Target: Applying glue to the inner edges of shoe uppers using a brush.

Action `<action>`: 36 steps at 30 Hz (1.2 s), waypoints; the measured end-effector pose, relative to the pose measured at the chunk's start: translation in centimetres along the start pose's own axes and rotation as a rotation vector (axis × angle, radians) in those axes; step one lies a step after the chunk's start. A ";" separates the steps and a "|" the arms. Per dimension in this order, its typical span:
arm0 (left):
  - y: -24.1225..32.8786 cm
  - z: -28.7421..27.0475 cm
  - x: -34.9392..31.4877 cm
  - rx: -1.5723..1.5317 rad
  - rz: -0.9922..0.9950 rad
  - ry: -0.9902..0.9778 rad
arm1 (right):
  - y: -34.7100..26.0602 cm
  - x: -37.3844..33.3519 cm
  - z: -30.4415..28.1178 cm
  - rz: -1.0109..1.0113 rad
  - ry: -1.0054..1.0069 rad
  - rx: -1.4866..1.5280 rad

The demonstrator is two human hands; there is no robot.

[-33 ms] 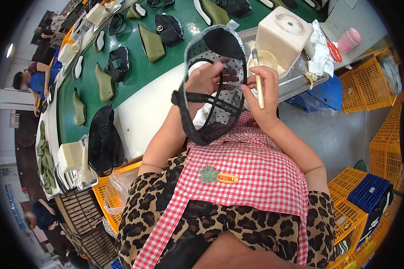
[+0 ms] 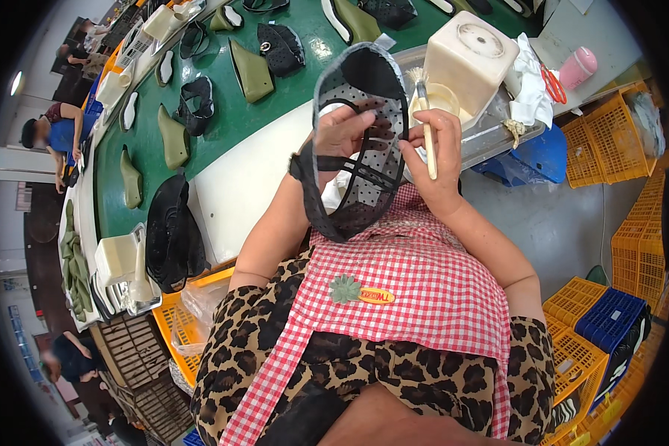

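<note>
In front of my apron a black shoe upper (image 2: 368, 70) with a spotted lining and crossed straps is held up, its open underside facing me. My left hand (image 2: 342, 137) supports it from the left, the fingers reaching behind the perforated material and partly showing through. My right hand (image 2: 446, 149) grips a pale-handled brush (image 2: 428, 141), bristles pointing up and away. Its thumb and fingertips meet the upper's right edge. Just beyond the brush stands a cream bowl-like pot (image 2: 444, 102) beside a large white square container (image 2: 468, 59).
Olive shoe lasts (image 2: 172, 137) and black uppers (image 2: 195, 105) lie across the green table (image 2: 215, 152). More black uppers (image 2: 172, 230) are stacked at left. A clear tray (image 2: 509, 145) holds the container. Red scissors (image 2: 552, 85) lie on white cloth. Yellow crates (image 2: 598, 152) stand at right; co-workers are far left.
The upper has turned slightly and shifted a little to the right. My left fingers have moved within it. My right hand and brush look unchanged.
</note>
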State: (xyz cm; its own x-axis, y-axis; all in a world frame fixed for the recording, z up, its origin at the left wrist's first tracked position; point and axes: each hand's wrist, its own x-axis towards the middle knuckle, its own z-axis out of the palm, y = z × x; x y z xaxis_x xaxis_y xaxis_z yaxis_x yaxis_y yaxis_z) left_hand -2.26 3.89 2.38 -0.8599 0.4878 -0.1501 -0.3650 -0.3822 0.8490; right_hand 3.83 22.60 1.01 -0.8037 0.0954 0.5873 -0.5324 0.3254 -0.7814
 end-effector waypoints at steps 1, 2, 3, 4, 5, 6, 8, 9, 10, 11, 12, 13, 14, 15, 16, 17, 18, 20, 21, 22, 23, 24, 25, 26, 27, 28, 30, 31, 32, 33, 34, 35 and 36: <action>0.1 0.0 0.1 -0.002 0.002 -0.003 | -0.1 0.1 0.0 -0.004 -0.006 -0.022; 0.1 0.0 0.1 0.008 -0.021 0.033 | -0.1 0.2 -0.1 -0.007 -0.007 -0.025; 0.2 0.0 0.2 0.018 -0.044 0.069 | -0.1 0.2 -0.3 -0.018 0.031 -0.033; 0.0 -0.8 0.4 0.003 -0.057 0.081 | -0.1 0.3 -0.4 -0.028 0.066 -0.036; -0.2 -1.4 0.3 0.001 -0.054 0.083 | -0.2 0.4 -0.8 -0.030 0.062 -0.036; -0.3 -1.9 0.3 0.051 -0.026 0.098 | -0.3 0.7 -1.5 -0.053 0.065 -0.051; -0.7 -2.5 0.0 0.105 0.004 0.133 | -1.5 1.3 -2.3 -0.034 0.075 -0.028; -0.8 -2.6 -0.1 0.101 0.005 0.134 | -1.8 1.6 -2.7 -0.035 0.071 -0.030; -0.6 -2.3 -0.2 0.040 -0.002 0.126 | -2.0 1.9 -3.2 -0.092 0.043 -0.064; -0.6 -2.0 -0.4 -0.021 -0.009 0.117 | -2.3 2.3 -3.6 -0.149 0.015 -0.099; -0.7 -2.3 -0.5 -0.013 -0.016 0.094 | -2.6 2.6 -3.8 -0.148 0.014 -0.101; -0.8 -2.3 -0.3 -0.016 -0.017 0.092 | -2.9 3.1 -3.9 -0.174 -0.009 -0.097; -0.9 -2.3 -0.1 0.017 -0.024 0.103 | -3.3 3.5 -4.0 -0.200 -0.032 -0.093; -1.0 -2.1 0.0 0.049 -0.031 0.115 | -3.5 4.0 -4.1 -0.224 -0.056 -0.088; -0.5 -1.3 -0.2 0.069 -0.007 0.111 | -3.5 4.4 -3.8 -0.249 -0.055 -0.068; -0.6 -1.2 -0.1 0.070 -0.011 0.109 | -3.5 4.9 -3.7 -0.245 -0.053 -0.069; -0.8 -1.2 -0.1 0.102 -0.010 0.114 | -3.4 5.2 -3.6 -0.260 -0.067 -0.070; -0.7 -0.9 -0.3 0.133 -0.011 0.121 | -3.4 5.9 -3.3 -0.277 -0.099 -0.064; -0.5 -0.8 -0.5 0.178 -0.003 0.130 | -3.3 5.9 -3.2 -0.274 -0.099 -0.064; -0.4 -0.7 -0.5 0.222 0.007 0.139 | -2.9 5.7 -3.0 -0.257 -0.104 -0.085; -0.4 -0.9 -0.6 0.221 0.008 0.139 | -2.5 5.5 -2.8 -0.240 -0.109 -0.107; -0.4 -1.1 -0.6 0.186 0.012 0.132 | -2.2 5.0 -2.7 -0.240 -0.110 -0.107; -0.4 -1.3 -0.7 0.151 0.017 0.128 | -1.8 4.2 -2.7 -0.182 -0.113 -0.094; -0.5 -1.6 -0.7 0.149 0.016 0.131 | -1.6 3.4 -2.7 -0.123 -0.117 -0.081; -0.6 -2.0 -0.5 0.101 0.015 0.107 | -1.3 2.7 -2.7 -0.121 -0.119 -0.079; -0.6 -2.2 -0.4 0.052 0.012 0.082 | -1.2 1.9 -2.9 -0.065 -0.150 -0.090; -0.6 -2.5 -0.5 0.010 0.029 0.081 | -1.1 0.5 -3.1 0.031 -0.198 -0.097; -0.5 -2.6 -0.6 -0.028 0.049 0.079 | -0.9 -0.2 -3.1 0.032 -0.198 -0.097; -0.4 -2.8 -0.5 -0.029 0.030 0.108 | -0.8 -0.8 -3.1 0.039 -0.217 -0.091; -0.4 -2.9 -0.4 -0.029 0.029 0.107 | -0.6 -1.4 -3.1 0.047 -0.236 -0.085; -0.5 -3.0 -0.4 -0.093 0.026 0.099 | -0.8 -1.7 -3.1 0.057 -0.238 -0.079; -0.5 -3.2 -0.4 -0.157 0.024 0.091 | -0.9 -1.9 -3.2 0.060 -0.239 -0.081; -0.9 -4.0 -0.2 -0.155 0.006 0.096 | -0.9 -2.1 -3.4 0.074 -0.256 -0.074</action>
State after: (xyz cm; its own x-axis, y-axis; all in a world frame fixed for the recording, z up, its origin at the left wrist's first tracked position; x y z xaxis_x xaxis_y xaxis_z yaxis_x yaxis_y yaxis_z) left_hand -3.21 1.04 -0.33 -0.8896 0.4110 -0.1990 -0.4040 -0.5052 0.7626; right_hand 6.90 25.27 1.24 -0.8857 -0.1159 0.4495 -0.4563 0.3952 -0.7972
